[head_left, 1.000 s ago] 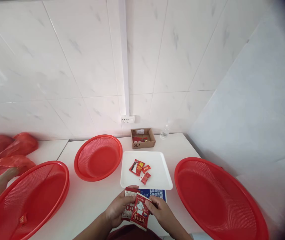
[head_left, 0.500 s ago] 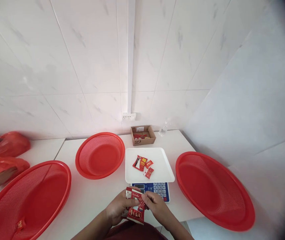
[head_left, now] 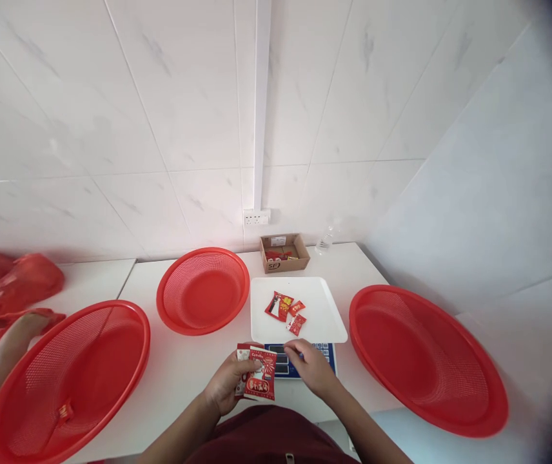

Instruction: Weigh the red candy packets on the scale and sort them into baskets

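My left hand [head_left: 225,385] is closed around a few overlapping red-and-white snack packets [head_left: 260,380], held upright in front of my body. Just to their right, my right hand [head_left: 311,368] hovers over the keypad of a blue digital scale [head_left: 282,367]. Its fingers are loosely curled with the thumb a little apart, and nothing shows in them. On the scale's white tray [head_left: 327,322] lie a larger red packet [head_left: 280,306] and two small red packets, one of them a crinkled sachet [head_left: 296,324].
Red plastic baskets stand left [head_left: 111,361], back left [head_left: 203,293] and right [head_left: 425,354]; the left one holds a small red packet [head_left: 65,411]. Behind the tray are a cardboard box [head_left: 285,264] and a clear bottle [head_left: 324,241]. Another person's hand [head_left: 31,325] touches red bags [head_left: 34,283].
My right hand has come away from the packets and moved right, over the scale. My left hand keeps holding them. The view has shifted slightly. At far left, the other person's hand has moved among the bags.
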The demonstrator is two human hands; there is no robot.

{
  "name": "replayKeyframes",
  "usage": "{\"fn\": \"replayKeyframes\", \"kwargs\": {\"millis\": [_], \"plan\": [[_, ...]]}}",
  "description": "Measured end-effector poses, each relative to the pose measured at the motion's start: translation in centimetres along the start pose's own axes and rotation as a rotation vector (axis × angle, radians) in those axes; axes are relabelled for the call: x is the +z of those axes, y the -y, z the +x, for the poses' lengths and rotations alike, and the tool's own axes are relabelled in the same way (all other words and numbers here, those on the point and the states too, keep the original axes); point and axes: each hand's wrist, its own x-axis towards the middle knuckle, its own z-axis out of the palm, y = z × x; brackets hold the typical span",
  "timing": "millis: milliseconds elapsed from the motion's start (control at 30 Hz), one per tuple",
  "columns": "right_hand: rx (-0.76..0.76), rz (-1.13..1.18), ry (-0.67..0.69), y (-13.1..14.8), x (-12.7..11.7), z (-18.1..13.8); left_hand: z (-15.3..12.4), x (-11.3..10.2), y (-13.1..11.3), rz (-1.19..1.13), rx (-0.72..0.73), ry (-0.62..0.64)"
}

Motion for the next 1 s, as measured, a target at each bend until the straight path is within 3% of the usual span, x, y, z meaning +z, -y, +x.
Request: {"fn": "replayKeyframes", "kwargs": {"millis": [133, 267, 400, 733, 900, 1000], "plan": [[-0.005, -0.325, -0.01, -2.0, -0.9, 2.2, 0.0, -0.4, -0.6, 0.021, 0.012, -0.036], [0.005, -0.471, 0.038, -3.1, -0.9, 3.8, -0.1, -0.4, -0.7, 0.027, 0.02, -0.064], [-0.02, -0.47, 0.049, -4.1, -0.3, 5.2, 0.0, -0.2, -0.6, 0.006, 0.016, -0.07], [-0.124, -0.354, -0.143, -6.7, 0.8, 7.6, 0.3, -0.7, -0.2, -0.007, 0.021, -0.114], [-0.125, -0.497, -0.256, -7.6, 0.0, 7.8, 0.4, -0.7, -0.1, 0.003, 0.016, -0.096], [-0.068, -0.607, -0.218, -7.4, -0.6, 8.5, 0.4, -0.6, -0.1, 0.005, 0.008, -0.079]]}}
